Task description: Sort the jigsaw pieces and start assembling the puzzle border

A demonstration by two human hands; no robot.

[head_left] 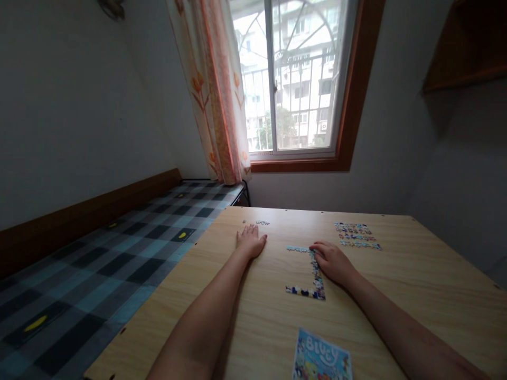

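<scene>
My left hand (250,240) lies flat on the wooden table (415,274), fingers stretched toward a small cluster of loose puzzle pieces (262,222). It holds nothing. My right hand (331,259) rests on the right edge of a partly joined puzzle frame (312,274), a C-shaped strip of pieces, with the fingertips curled down onto it near its top corner. A second patch of joined pieces (357,235) lies farther back on the right. A picture card marked "Bluey" (321,360) sits at the near edge.
A bed with a checked blue and grey cover (99,264) runs along the left of the table. A window (301,79) with an orange patterned curtain (214,89) is behind. A wooden shelf (467,47) hangs at the upper right.
</scene>
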